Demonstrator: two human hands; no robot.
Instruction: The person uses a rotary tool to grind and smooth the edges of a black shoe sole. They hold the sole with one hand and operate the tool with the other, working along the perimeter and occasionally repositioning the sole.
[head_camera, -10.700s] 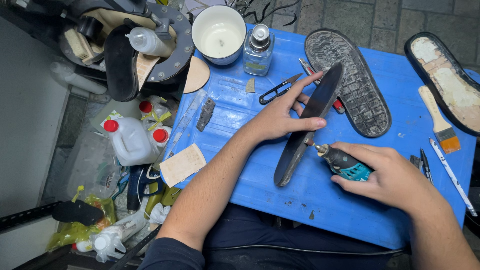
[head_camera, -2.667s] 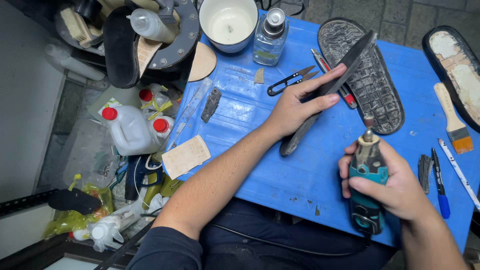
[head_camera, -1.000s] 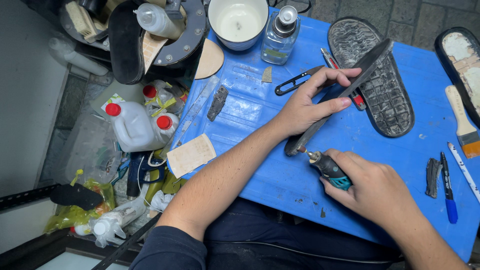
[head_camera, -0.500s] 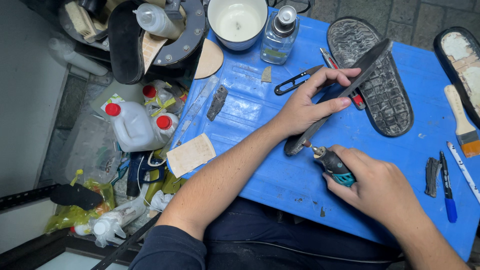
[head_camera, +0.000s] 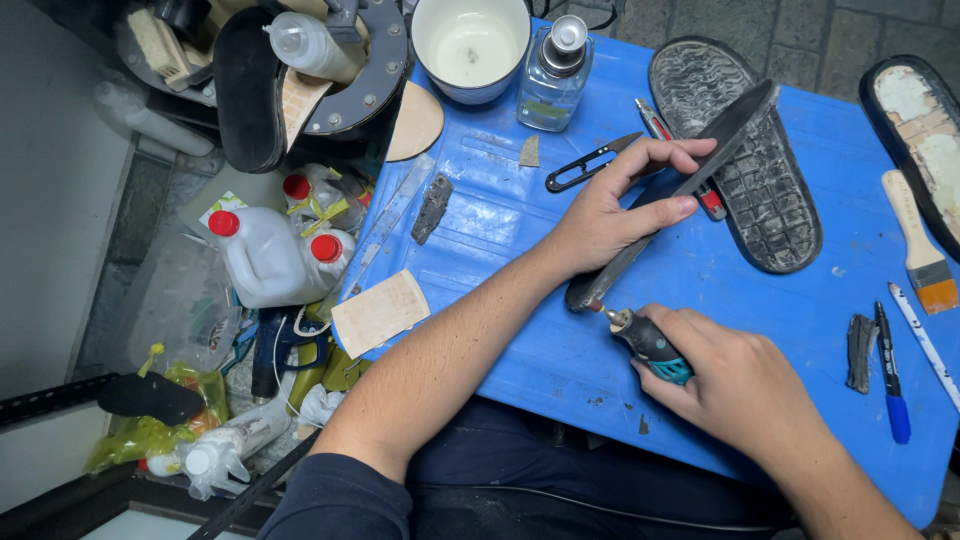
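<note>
My left hand (head_camera: 612, 212) holds a thin black shoe sole (head_camera: 735, 118) on edge, slanting across the blue table (head_camera: 520, 330). My right hand (head_camera: 735, 385) grips a small teal and black rotary tool (head_camera: 645, 342). The tool's tip touches the near end of the sole at the heel edge. Behind the held sole lies a second black treaded sole (head_camera: 755, 175), tread up.
Black thread snips (head_camera: 585, 165), a red-handled tool (head_camera: 690, 185), a glass bottle (head_camera: 555, 70) and a white bowl (head_camera: 470, 45) sit at the back. A paintbrush (head_camera: 920, 245), a blue marker (head_camera: 890, 375) and another sole (head_camera: 925, 130) are on the right. White jugs (head_camera: 265, 260) stand left, below the table.
2.7 s ago my right hand held the rotary tool upright, away from the sole. It has since lowered the tip to the sole's near end, where it stays. The left hand has kept its hold.
</note>
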